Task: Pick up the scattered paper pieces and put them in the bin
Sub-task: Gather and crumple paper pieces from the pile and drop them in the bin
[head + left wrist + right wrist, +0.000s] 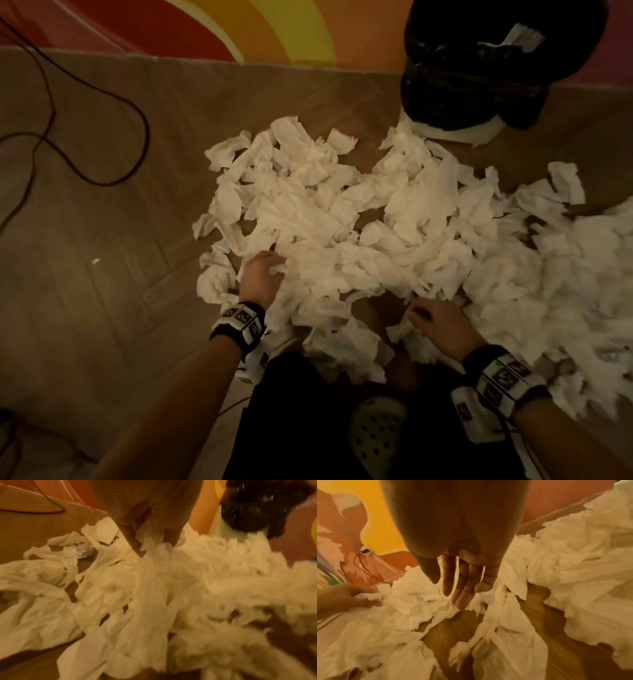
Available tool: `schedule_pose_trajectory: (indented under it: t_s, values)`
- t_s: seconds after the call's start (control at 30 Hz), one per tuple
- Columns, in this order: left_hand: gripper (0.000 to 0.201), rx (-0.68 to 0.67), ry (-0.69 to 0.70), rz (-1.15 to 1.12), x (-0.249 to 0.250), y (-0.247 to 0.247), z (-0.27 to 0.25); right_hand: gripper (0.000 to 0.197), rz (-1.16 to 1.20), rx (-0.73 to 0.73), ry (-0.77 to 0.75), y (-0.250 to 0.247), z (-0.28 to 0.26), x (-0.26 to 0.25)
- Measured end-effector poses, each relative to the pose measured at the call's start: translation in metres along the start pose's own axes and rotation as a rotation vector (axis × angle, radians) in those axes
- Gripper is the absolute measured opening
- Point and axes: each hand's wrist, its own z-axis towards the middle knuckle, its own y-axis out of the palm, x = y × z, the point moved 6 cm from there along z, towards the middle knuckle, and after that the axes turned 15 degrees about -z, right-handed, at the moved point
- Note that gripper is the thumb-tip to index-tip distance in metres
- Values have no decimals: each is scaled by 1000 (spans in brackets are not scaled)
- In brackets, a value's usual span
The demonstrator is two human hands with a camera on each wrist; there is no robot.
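A big heap of torn white paper pieces [342, 240] covers the wooden floor [102, 274] and spreads off to the right. The bin [479, 68], lined with a black bag, stands at the heap's far right edge with a paper piece in its mouth. My left hand [270, 270] digs into the heap's near left side, fingers curled round a bunch of paper [150, 563]. My right hand [421, 313] hovers over the near edge of the heap; in the right wrist view its fingers [462, 591] are straight and hold nothing, just above paper [412, 601].
Black cables [102, 113] loop over the floor at the far left. A wall with coloured stripes [239, 27] stands behind the floor and bin. My dark-clad knee [298, 411] and perforated shoe [376, 435] sit at the bottom centre. A small scrap [96, 261] lies alone at the left.
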Motion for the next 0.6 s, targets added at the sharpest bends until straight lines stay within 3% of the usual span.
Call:
schedule_pose_trajectory:
  t_s: [0.17,0.27,0.37,0.43,0.53,0.6]
  values:
    - [21,152,-11,-192,39,-36,-30,4,112,90,-78,-33,-17,-57]
    - [18,146,-60,-365,68,-43,-52,36,200,107,-123,-45,-28,-93]
    - [14,27,-57,-568,104,-30,-79,73,287,92,-198,-46,-45,-130]
    - [20,-49,-68,-684,126,-16,-100,83,366,96,-231,-42,-57,-146]
    - [29,-76,-81,-778,143,3,-122,73,454,175,-177,-40,-71,-147]
    - [25,-72,-74,-788,154,10,-136,58,526,255,-144,-44,-84,-141]
